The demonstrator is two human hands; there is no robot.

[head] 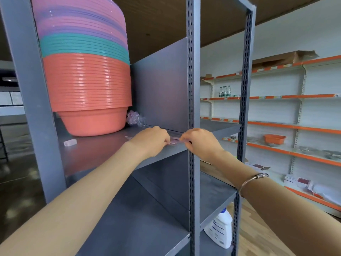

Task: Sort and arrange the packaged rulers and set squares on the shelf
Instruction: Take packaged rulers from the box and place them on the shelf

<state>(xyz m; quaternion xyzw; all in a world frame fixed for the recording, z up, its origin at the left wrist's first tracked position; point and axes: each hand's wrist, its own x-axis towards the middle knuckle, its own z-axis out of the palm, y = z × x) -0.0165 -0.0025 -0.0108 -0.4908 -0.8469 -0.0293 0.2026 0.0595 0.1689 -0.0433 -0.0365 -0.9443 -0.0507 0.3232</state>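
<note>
A flat clear packet of pinkish rulers point(175, 140) lies near the front edge of the grey metal shelf point(103, 154). My left hand point(151, 140) grips its left end with curled fingers. My right hand point(200, 142) pinches the right end, close to the upright post point(192, 108). Most of the packet is hidden under both hands. A crumpled clear bag with purple contents point(133, 118) sits further back, beside the basins.
A tall stack of orange, teal and pink plastic basins point(86, 74) fills the shelf's left side. A small white eraser-like block point(69, 143) lies in front of it. A grey divider panel point(160, 85) stands behind. A white bottle point(220, 228) stands on the floor.
</note>
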